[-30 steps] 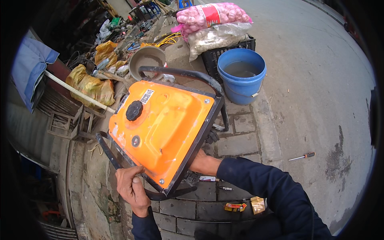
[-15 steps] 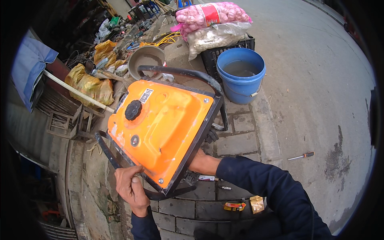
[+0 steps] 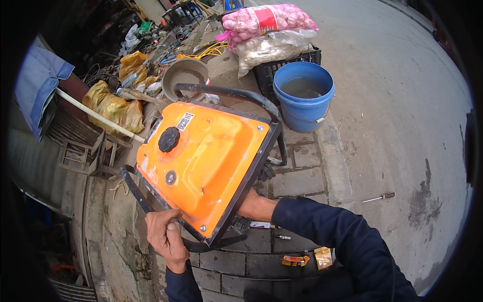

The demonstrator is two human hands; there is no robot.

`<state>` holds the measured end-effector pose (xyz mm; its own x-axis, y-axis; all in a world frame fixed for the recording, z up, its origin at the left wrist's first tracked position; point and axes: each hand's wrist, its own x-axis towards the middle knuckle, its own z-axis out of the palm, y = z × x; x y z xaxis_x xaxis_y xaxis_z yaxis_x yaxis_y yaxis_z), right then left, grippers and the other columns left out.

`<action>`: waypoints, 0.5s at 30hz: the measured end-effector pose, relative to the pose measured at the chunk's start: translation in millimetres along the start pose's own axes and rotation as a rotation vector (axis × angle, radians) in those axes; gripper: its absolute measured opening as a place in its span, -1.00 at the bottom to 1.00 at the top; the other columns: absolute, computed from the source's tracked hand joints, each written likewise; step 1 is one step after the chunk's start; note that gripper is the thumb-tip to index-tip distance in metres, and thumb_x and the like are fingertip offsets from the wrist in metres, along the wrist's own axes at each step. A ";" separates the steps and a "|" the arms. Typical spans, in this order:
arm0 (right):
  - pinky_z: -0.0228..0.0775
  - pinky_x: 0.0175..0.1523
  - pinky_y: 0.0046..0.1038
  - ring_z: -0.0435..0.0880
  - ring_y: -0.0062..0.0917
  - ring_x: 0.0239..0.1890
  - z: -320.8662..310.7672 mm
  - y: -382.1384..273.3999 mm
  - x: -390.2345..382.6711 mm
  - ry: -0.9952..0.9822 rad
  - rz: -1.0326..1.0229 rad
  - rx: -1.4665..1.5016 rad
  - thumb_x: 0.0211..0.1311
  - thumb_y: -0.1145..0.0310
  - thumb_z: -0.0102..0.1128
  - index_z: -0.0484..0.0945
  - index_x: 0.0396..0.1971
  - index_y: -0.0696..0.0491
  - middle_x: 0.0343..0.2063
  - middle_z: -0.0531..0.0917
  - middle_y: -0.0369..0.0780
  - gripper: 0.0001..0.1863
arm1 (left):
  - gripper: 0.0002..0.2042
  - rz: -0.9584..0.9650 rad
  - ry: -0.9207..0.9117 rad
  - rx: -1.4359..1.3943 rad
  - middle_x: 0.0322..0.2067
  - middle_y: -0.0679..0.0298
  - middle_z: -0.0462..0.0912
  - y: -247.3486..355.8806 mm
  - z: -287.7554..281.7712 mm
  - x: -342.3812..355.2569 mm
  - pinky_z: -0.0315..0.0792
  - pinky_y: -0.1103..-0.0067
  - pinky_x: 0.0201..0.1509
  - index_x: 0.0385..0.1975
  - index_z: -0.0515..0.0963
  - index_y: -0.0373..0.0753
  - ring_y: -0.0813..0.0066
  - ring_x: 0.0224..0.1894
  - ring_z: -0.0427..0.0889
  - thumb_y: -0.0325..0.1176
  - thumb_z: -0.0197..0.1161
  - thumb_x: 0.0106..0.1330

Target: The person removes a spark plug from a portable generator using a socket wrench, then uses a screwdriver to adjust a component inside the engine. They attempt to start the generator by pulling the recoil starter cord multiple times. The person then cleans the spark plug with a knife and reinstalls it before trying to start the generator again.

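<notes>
A portable generator [image 3: 201, 166] with an orange fuel tank, a black cap and a black tube frame stands tilted in the picture before me. My left hand [image 3: 167, 239] is at the near left corner of its frame, fingers curled at the bar and one fingertip against the tank's lower edge. Under the tank's right side reaches my right hand [image 3: 255, 205]; its fingers are hidden behind the tank edge. Just below on the paving lie a white and red tube [image 3: 261, 225] and a spark plug [image 3: 283, 236]. Closer to me are a yellow and red packet [image 3: 295, 260] and a gold wrapper [image 3: 323, 257].
An orange-handled screwdriver [image 3: 380, 197] lies on the pavement at right. Beyond the generator stand a blue water bucket [image 3: 304, 103], a black crate [image 3: 266, 75] bearing garlic sacks [image 3: 271, 19], and a grey basin [image 3: 173, 75]. Yellow bags [image 3: 113, 108] and wooden stools [image 3: 90, 156] sit at left.
Almost everything looks the same. The whole scene sits a few pixels lower and to the right, while both hands keep their places at the generator.
</notes>
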<state>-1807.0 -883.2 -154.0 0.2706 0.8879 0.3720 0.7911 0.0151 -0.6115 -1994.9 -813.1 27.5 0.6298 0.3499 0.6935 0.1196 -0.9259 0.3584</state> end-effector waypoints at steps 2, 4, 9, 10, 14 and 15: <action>0.21 0.49 -0.27 0.38 -0.28 0.43 5.3 0.8 2.4 -0.007 0.017 0.019 0.48 0.33 -0.09 0.39 0.38 -0.03 0.40 0.43 -0.16 -0.50 | -0.67 -0.006 -0.001 0.001 -0.40 0.13 0.67 0.6 0.0 0.5 0.38 0.44 -0.16 -0.23 0.64 -0.39 0.34 -0.29 0.51 -0.21 0.07 0.47; 0.20 0.49 -0.25 0.38 -0.26 0.43 9.0 1.9 3.6 0.001 0.041 0.046 0.47 0.33 -0.08 0.40 0.38 -0.04 0.40 0.44 -0.16 -0.49 | -0.68 0.013 0.000 0.001 -0.40 0.13 0.67 2.2 -0.2 2.1 0.38 0.44 -0.15 -0.23 0.64 -0.39 0.34 -0.28 0.52 -0.23 0.06 0.47; 0.20 0.49 -0.17 0.40 -0.15 0.40 4.4 3.7 -0.9 0.189 -0.152 -0.041 0.39 0.36 -0.01 0.43 0.35 0.02 0.36 0.47 -0.09 -0.48 | -0.71 0.009 -0.004 -0.004 -0.40 0.12 0.67 4.6 -1.1 3.6 0.39 0.44 -0.13 -0.23 0.64 -0.40 0.32 -0.27 0.53 -0.30 0.05 0.42; 0.20 0.49 -0.16 0.40 -0.13 0.40 2.7 3.2 -3.1 0.229 -0.147 0.020 0.38 0.37 0.00 0.43 0.35 0.03 0.36 0.47 -0.08 -0.47 | -0.73 -0.007 0.006 -0.018 -0.40 0.13 0.68 3.8 0.6 2.2 0.39 0.44 -0.13 -0.23 0.65 -0.39 0.30 -0.29 0.52 -0.34 0.05 0.39; 0.22 0.47 -0.19 0.42 -0.21 0.39 -1.6 1.1 0.8 0.204 -0.133 -0.047 0.44 0.30 0.00 0.45 0.33 -0.05 0.36 0.49 -0.15 -0.52 | -0.71 -0.042 0.019 -0.038 -0.39 0.09 0.70 0.4 4.8 -2.7 0.41 0.45 -0.11 -0.19 0.66 -0.41 0.30 -0.27 0.55 -0.35 0.05 0.36; 0.17 0.51 -0.21 0.38 -0.23 0.42 -0.1 0.6 3.3 0.198 -0.128 -0.037 0.46 0.25 -0.04 0.44 0.35 -0.06 0.39 0.45 -0.16 -0.51 | -0.70 -0.061 0.012 -0.032 -0.37 0.08 0.70 -0.1 4.6 -3.3 0.41 0.46 -0.11 -0.18 0.66 -0.43 0.30 -0.26 0.56 -0.35 0.05 0.37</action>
<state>-1805.5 -880.3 -153.0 0.2663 0.7726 0.5763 0.8443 0.1015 -0.5262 -1993.6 -814.8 22.3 0.6131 0.4070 0.6771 0.1325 -0.8979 0.4198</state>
